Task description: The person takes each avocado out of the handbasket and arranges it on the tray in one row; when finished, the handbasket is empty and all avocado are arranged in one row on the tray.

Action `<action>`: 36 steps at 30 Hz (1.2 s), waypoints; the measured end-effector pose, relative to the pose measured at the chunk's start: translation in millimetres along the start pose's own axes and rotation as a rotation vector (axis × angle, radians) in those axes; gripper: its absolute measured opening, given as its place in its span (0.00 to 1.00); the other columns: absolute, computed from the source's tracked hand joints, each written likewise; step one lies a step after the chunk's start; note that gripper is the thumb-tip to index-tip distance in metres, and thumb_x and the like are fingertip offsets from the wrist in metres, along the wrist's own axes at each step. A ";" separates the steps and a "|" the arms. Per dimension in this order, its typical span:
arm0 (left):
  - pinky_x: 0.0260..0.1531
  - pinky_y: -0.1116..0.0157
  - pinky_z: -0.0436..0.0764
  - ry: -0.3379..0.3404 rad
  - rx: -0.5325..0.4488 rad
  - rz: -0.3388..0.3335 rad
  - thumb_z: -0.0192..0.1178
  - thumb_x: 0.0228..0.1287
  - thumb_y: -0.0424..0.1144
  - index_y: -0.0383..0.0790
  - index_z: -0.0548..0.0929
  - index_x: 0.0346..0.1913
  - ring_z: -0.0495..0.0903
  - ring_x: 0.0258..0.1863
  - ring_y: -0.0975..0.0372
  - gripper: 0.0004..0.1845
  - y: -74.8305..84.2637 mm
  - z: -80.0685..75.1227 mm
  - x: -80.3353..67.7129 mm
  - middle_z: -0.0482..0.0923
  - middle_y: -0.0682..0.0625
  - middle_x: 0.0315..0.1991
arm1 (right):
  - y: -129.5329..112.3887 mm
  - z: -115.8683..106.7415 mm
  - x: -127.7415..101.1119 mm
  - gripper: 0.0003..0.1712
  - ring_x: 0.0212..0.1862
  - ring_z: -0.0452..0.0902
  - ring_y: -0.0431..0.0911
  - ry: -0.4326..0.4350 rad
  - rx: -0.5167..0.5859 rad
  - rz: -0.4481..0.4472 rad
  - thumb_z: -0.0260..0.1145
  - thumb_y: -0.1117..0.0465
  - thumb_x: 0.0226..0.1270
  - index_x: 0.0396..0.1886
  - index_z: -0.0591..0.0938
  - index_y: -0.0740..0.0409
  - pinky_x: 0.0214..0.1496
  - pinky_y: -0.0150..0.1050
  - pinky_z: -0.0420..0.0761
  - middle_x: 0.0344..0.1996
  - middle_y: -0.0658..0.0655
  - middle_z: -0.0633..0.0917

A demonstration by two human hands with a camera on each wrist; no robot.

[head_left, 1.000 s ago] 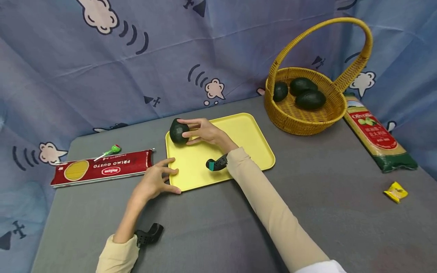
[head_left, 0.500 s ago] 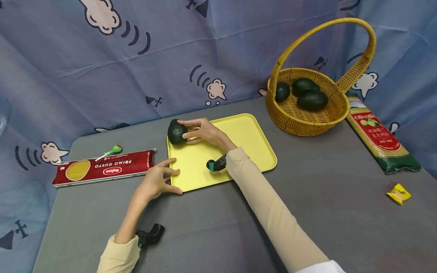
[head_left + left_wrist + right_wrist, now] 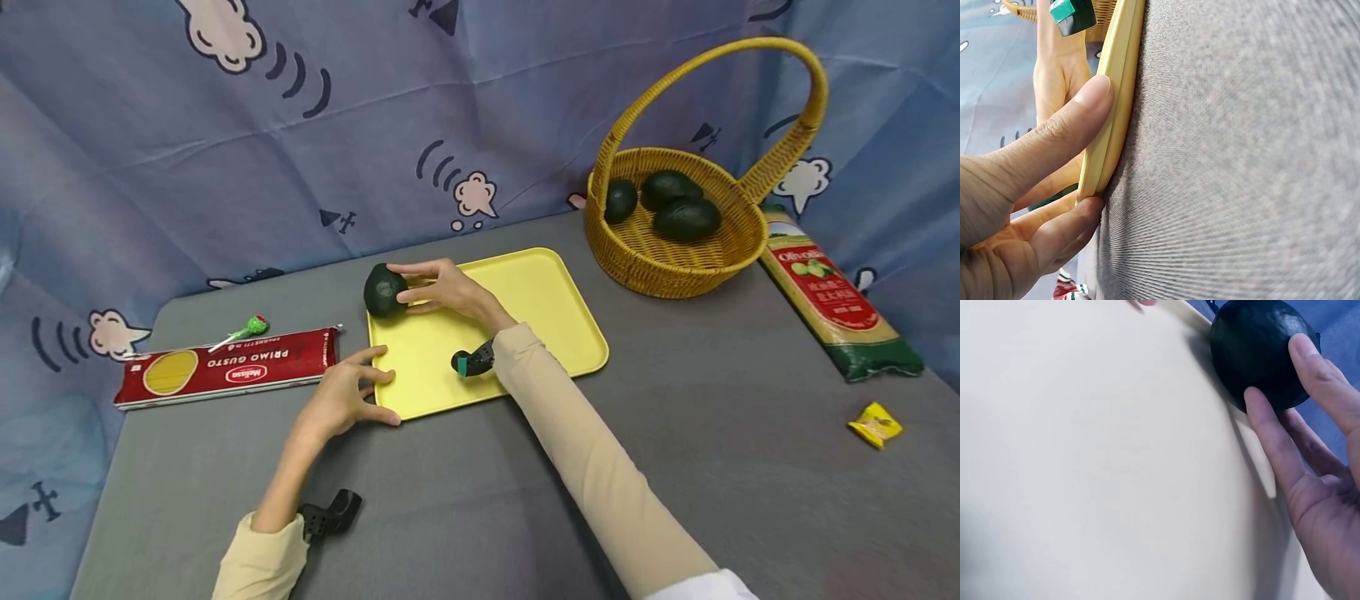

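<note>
A dark green avocado [image 3: 384, 292] stands at the far left corner of the yellow tray [image 3: 540, 308] in the head view. My right hand [image 3: 450, 292] holds it from the right with thumb and fingertips. The right wrist view shows those fingertips against the side of the avocado [image 3: 1260, 353], over the tray's rim. My left hand [image 3: 341, 400] grips the near left corner of the tray. Up close in the left wrist view, the thumb [image 3: 1082, 109] lies along one tray edge [image 3: 1116, 94] and the other fingers are round the corner.
A wicker basket [image 3: 637, 267] with several avocados stands at the back right. Beside it lies a green-and-red pasta bag [image 3: 832, 292], and a yellow wrapped candy [image 3: 876, 425] is nearer. A red spaghetti pack [image 3: 225, 369] and a green lollipop [image 3: 251, 327] lie left of the tray.
The avocado and my right hand have shifted slightly left toward the tray's far left corner. My left hand stays at its tray corner.
</note>
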State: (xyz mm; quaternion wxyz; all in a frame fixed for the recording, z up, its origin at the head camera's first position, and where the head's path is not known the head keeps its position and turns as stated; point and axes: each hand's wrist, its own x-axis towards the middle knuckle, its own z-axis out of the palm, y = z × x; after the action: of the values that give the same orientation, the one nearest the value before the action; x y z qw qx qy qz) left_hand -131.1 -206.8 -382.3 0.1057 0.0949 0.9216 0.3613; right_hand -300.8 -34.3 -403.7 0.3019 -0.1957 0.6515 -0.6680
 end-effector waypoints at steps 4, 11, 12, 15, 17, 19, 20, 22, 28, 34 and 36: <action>0.48 0.56 0.81 0.009 0.018 0.010 0.79 0.38 0.33 0.24 0.82 0.49 0.69 0.62 0.43 0.31 -1.7 0.0 -0.2 0.65 0.34 0.66 | 1.1 3.4 2.5 0.32 0.62 0.72 0.52 -0.003 0.005 -0.004 0.66 0.72 0.61 0.67 0.73 0.56 0.49 0.44 0.84 0.66 0.63 0.69; 0.48 0.56 0.82 0.007 0.022 0.017 0.80 0.37 0.33 0.24 0.83 0.49 0.70 0.61 0.43 0.31 -1.2 -0.1 0.5 0.66 0.34 0.66 | 2.3 3.4 2.1 0.32 0.61 0.73 0.53 -0.004 0.011 -0.005 0.66 0.73 0.61 0.67 0.73 0.56 0.49 0.44 0.84 0.65 0.64 0.69; 0.48 0.56 0.82 0.005 0.020 0.015 0.79 0.37 0.33 0.24 0.82 0.49 0.70 0.61 0.43 0.31 -1.1 0.2 0.5 0.66 0.34 0.66 | 2.1 3.1 1.4 0.33 0.60 0.73 0.53 -0.003 0.012 -0.006 0.66 0.73 0.61 0.67 0.73 0.56 0.49 0.44 0.84 0.65 0.64 0.69; 0.49 0.56 0.81 0.002 0.013 0.011 0.79 0.38 0.33 0.24 0.82 0.49 0.71 0.61 0.44 0.31 -0.2 0.6 0.8 0.65 0.34 0.66 | 1.1 1.5 -0.2 0.33 0.58 0.75 0.53 0.002 0.007 -0.005 0.66 0.72 0.61 0.67 0.73 0.55 0.49 0.44 0.84 0.64 0.63 0.71; 0.49 0.56 0.81 0.001 0.001 0.004 0.79 0.38 0.32 0.24 0.82 0.50 0.71 0.61 0.44 0.31 0.6 0.5 1.1 0.65 0.35 0.67 | 0.5 0.5 -0.6 0.33 0.58 0.76 0.54 0.004 0.009 -0.005 0.66 0.72 0.61 0.67 0.73 0.55 0.49 0.45 0.84 0.64 0.63 0.72; 0.49 0.56 0.81 0.001 0.000 0.009 0.79 0.38 0.32 0.23 0.82 0.50 0.71 0.61 0.44 0.31 1.5 0.3 1.3 0.65 0.34 0.66 | -0.1 -0.9 -1.1 0.33 0.57 0.76 0.54 0.003 0.014 -0.012 0.66 0.72 0.61 0.67 0.73 0.55 0.50 0.45 0.84 0.63 0.62 0.73; 0.49 0.56 0.81 0.002 0.000 0.008 0.79 0.38 0.32 0.23 0.82 0.49 0.70 0.61 0.44 0.31 1.8 0.3 1.5 0.65 0.34 0.66 | -0.1 -1.6 -1.4 0.33 0.57 0.77 0.54 0.000 0.018 -0.017 0.66 0.73 0.61 0.67 0.73 0.56 0.50 0.45 0.84 0.62 0.62 0.74; 0.49 0.56 0.81 0.001 -0.004 0.006 0.79 0.38 0.32 0.23 0.82 0.50 0.70 0.62 0.44 0.31 2.3 0.3 1.3 0.65 0.34 0.67 | -0.1 -2.9 -1.8 0.32 0.57 0.77 0.54 -0.008 0.023 -0.026 0.66 0.73 0.62 0.67 0.72 0.56 0.50 0.46 0.83 0.62 0.62 0.74; 0.50 0.55 0.80 -0.004 -0.034 -0.004 0.78 0.39 0.31 0.22 0.81 0.50 0.67 0.63 0.44 0.31 1.7 0.1 -0.2 0.63 0.34 0.67 | -1.4 -9.0 -5.3 0.32 0.58 0.76 0.54 -0.017 0.020 -0.029 0.65 0.72 0.63 0.67 0.72 0.58 0.52 0.46 0.83 0.64 0.62 0.73; 0.50 0.56 0.80 -0.001 -0.037 0.001 0.79 0.39 0.31 0.22 0.81 0.50 0.67 0.64 0.43 0.31 0.9 -0.3 -1.3 0.63 0.34 0.67 | -6.4 -18.1 -12.2 0.32 0.61 0.73 0.55 -0.008 0.010 -0.022 0.63 0.72 0.64 0.69 0.69 0.61 0.53 0.46 0.82 0.66 0.65 0.69; 0.50 0.56 0.80 0.001 -0.036 0.004 0.79 0.39 0.31 0.22 0.81 0.50 0.67 0.64 0.43 0.31 0.1 -0.1 -1.6 0.64 0.34 0.67 | -7.8 -22.3 -14.9 0.32 0.61 0.73 0.55 -0.003 0.001 -0.023 0.63 0.71 0.65 0.69 0.68 0.61 0.54 0.46 0.82 0.66 0.65 0.68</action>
State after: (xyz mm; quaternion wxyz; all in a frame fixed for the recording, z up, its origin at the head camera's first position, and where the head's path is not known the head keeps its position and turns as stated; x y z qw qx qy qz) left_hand -129.6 -207.2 -381.9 0.1062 0.0945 0.9148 0.3780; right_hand -305.5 -7.9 -395.7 0.2953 -0.2039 0.6486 -0.6712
